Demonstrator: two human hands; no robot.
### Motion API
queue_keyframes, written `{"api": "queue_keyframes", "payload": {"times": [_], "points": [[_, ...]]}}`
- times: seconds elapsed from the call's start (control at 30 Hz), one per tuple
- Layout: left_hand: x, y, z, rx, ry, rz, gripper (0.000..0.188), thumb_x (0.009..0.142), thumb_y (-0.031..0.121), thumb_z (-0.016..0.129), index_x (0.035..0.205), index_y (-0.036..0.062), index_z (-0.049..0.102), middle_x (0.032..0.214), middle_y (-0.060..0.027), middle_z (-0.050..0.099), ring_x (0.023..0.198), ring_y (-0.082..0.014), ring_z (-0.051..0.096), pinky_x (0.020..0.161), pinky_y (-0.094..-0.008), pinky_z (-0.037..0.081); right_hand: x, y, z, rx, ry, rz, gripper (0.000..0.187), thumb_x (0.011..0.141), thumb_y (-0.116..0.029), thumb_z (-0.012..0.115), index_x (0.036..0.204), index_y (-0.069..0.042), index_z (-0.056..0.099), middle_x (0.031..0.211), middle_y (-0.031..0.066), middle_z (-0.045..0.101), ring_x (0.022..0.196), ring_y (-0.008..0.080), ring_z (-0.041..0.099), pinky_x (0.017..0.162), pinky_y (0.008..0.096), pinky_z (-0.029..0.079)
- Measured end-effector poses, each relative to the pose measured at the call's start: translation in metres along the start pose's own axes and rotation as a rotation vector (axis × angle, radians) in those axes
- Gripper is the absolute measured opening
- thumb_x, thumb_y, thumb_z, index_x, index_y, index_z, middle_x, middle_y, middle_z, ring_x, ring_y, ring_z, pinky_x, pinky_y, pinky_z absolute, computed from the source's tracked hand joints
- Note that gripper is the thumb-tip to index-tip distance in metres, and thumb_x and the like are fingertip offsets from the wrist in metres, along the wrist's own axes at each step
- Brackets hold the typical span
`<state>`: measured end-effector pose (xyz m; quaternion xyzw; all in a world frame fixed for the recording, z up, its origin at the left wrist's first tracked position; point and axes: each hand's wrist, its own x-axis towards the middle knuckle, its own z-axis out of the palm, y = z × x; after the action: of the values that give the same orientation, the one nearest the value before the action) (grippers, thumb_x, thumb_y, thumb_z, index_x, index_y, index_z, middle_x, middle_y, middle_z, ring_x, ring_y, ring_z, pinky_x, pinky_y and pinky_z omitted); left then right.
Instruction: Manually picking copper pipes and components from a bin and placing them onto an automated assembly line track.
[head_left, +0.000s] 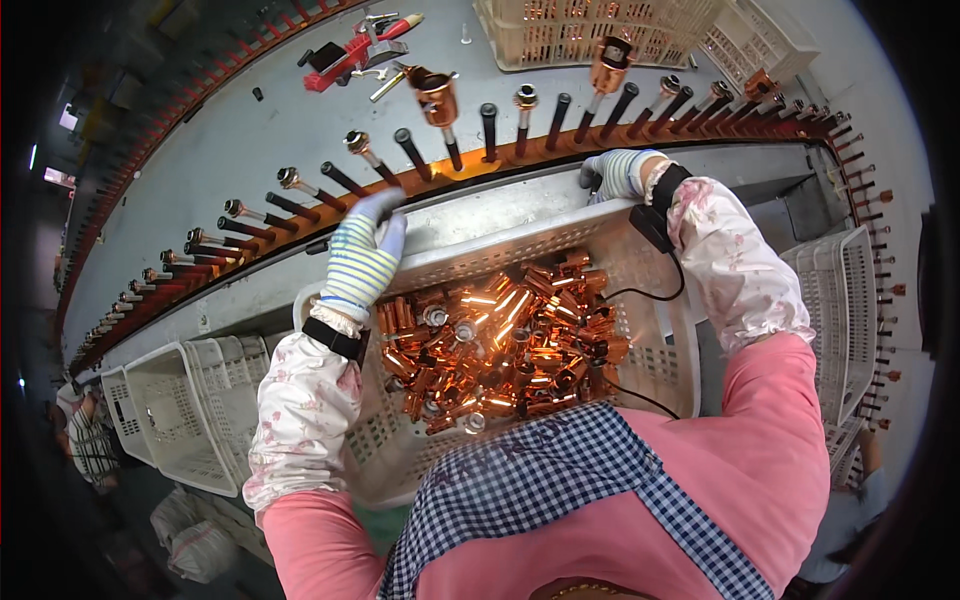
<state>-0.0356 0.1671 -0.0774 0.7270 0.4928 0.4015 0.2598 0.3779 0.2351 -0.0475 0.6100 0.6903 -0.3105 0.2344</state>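
Note:
My left hand [362, 255], in a striped glove with bluish fingertips, is raised over the far left part of a white plastic crate [440, 268]. Its thumb and fingers are apart with nothing seen between them, near the upright dark posts [411, 155]. At the crate's far right side, my right hand [618, 174] is by the metal ledge [480, 218], its fingers curled down and inward. What they hold, if anything, is hidden. Many shiny copper pipe fittings [505, 330] lie heaped in the crate, between my forearms.
A curved conveyor [470, 180] carries rows of dark posts, some topped by copper fittings [436, 100]. Beyond are a red tool [345, 62] and a white crate [590, 35] of copper parts. White crates stand left [175, 410] and right [835, 310]. A black cable [650, 293] crosses my crate.

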Motion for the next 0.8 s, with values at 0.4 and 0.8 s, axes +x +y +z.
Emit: {"api": "queue_keyframes", "payload": {"times": [0.4,0.8], "points": [[0.145,0.035,-0.035,-0.267,0.119,-0.2,0.028,0.096,0.018,0.075,0.122,0.0065,0.073,0.085,-0.0006,0.068,0.071,-0.0093,0.062,0.062,-0.0265,0.051,-0.104,-0.038,-0.009,0.91,0.539,-0.559,0.053,0.103,-0.037,0.064,0.149,-0.013,0.053,0.115,0.0089,0.07,0.097,0.0169,0.068,0.088,0.0351,0.058],[0.169,0.148,-0.007,-0.163,-0.495,-0.335,0.045,0.087,0.01,0.074,0.131,0.0125,0.065,0.093,-0.0042,0.064,0.064,-0.0143,0.063,0.054,-0.0275,0.052,-0.14,0.0,0.075,2.211,-0.012,-0.63,0.066,0.105,-0.061,0.044,0.147,-0.01,0.054,0.141,0.019,0.061,0.11,0.0266,0.065,0.075,0.0394,0.063]]}}
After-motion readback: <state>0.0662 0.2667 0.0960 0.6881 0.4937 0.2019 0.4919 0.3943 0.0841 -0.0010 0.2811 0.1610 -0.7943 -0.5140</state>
